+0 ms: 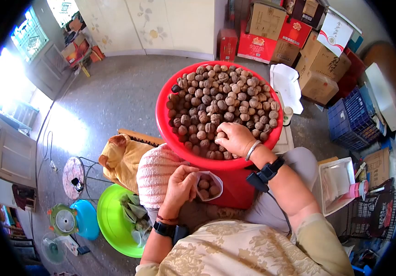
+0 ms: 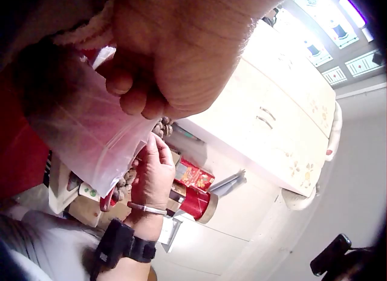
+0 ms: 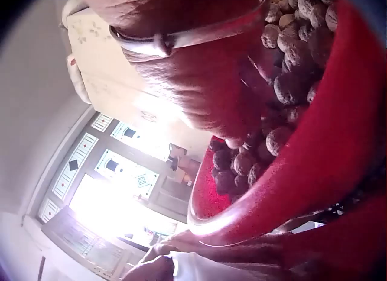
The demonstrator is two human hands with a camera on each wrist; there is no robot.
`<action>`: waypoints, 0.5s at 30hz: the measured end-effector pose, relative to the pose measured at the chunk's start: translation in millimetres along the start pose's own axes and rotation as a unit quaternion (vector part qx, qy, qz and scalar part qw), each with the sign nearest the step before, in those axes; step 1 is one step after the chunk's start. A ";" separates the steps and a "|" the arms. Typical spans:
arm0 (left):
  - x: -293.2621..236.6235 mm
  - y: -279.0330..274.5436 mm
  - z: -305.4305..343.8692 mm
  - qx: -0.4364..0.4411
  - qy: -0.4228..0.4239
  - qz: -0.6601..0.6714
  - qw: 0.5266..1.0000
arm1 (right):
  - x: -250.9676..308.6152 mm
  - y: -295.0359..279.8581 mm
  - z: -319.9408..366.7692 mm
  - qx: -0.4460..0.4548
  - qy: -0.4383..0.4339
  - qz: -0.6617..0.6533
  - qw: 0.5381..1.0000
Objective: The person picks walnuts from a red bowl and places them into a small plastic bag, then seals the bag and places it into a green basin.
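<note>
**Picking walnuts (image 1: pixel 225 94) from a red basin (image 1: pixel 161 112)**

The step in hand looks like selecting nuts for bagging: the right hand (image 1: pixel 238 139) reaches over the near rim, fingers curled round what appears to be a single walnut (image 1: pixel 221 135) at the edge of the heap. The left hand (image 1: pixel 179 186) pinches the lip of a pale plastic bag (image 2: pixel 100 133), its mouth open just on the person's side of the basin, several nuts inside. The next move seems to call for lifting the held nut clear of the rim and over that mouth
</note>
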State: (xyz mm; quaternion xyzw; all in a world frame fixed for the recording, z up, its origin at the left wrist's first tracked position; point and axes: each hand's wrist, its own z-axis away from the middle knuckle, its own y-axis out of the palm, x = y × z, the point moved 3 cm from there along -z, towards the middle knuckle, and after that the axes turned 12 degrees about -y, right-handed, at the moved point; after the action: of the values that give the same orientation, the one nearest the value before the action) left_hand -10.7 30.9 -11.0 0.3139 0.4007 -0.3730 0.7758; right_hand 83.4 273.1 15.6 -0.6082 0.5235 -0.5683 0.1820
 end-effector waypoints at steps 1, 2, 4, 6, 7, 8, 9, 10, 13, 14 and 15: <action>0.3 0.1 -0.4 0.000 0.003 0.001 1.000 | 2.5 -2.0 2.2 0.002 0.001 -0.002 1.000; 1.0 0.0 -1.3 -0.003 0.000 0.001 1.000 | 12.6 -8.6 2.2 0.016 -0.017 -0.078 0.997; 2.5 0.0 -2.2 -0.003 0.003 0.013 1.000 | 18.6 -6.5 5.7 0.036 -0.019 -0.184 0.982; 1.4 0.0 -1.6 -0.006 -0.004 0.012 1.000 | 30.2 -9.9 9.1 0.072 0.001 -0.217 0.974; 1.2 -0.1 -1.4 -0.005 -0.007 0.011 1.000 | 37.5 -13.9 10.9 0.105 0.020 -0.246 0.963; 2.2 -0.8 -2.5 -0.007 -0.008 0.012 1.000 | 45.5 -19.4 11.5 0.126 0.000 -0.237 0.963; 4.2 -1.0 -4.2 -0.002 -0.003 0.018 1.000 | 47.8 -19.8 13.3 0.128 0.001 -0.238 0.963; 5.6 -0.7 -4.9 0.003 0.002 0.024 1.000 | 51.1 -17.4 15.8 0.156 -0.005 -0.274 0.949; 4.4 -0.1 -5.5 -0.005 0.000 0.016 1.000 | 67.0 -21.6 21.0 0.238 0.000 -0.328 0.914; 2.9 0.2 -6.1 -0.005 0.002 0.015 1.000 | 70.0 -24.6 20.6 0.242 0.004 -0.312 0.919; 1.9 0.5 -5.8 -0.004 0.007 0.012 1.000 | 71.6 -26.7 20.1 0.246 0.009 -0.296 0.923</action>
State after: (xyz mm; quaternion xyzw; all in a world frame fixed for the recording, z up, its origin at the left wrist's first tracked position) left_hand -11.9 35.1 -15.4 0.3184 0.4041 -0.3593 0.7786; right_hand 98.7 215.5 67.4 -0.6664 0.1650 -0.7126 0.1447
